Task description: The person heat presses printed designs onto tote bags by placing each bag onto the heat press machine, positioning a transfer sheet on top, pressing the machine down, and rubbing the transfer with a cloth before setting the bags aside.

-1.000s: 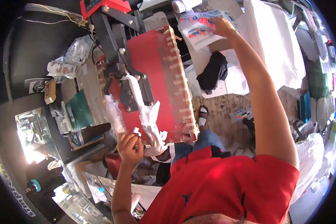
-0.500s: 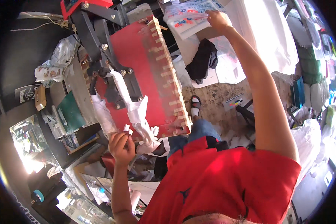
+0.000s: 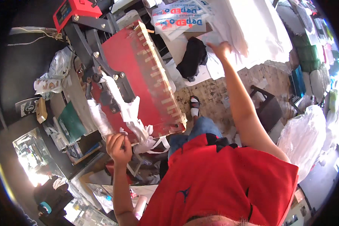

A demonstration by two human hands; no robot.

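At the left, my left hand (image 3: 119, 147) is closed around the end of the handle (image 3: 98, 115) of a heat press, which is wrapped in white cloth. The press has a broad red plate (image 3: 139, 75) with strips of tape along its edge. My right hand (image 3: 221, 50) is stretched out to the far right, fingers apart, over white sheets beside a crumpled black cloth (image 3: 192, 58). I see nothing held in it. Beyond it lie printed transfer sheets (image 3: 180, 19) with blue and red lettering. Whether its fingertips touch the white sheet below, I cannot tell.
A red control box (image 3: 77, 13) tops the press. A large pile of white fabric (image 3: 265, 34) stands at the far right. Below it are a dark stool (image 3: 265, 107) and a clear plastic bag (image 3: 305, 139). Stacked boards, one green (image 3: 72, 122), stand at the left.
My right hand has let go of the printed sheets and come back nearer to me, next to the black cloth. The left hand stays on the press handle. My view has shifted slightly.
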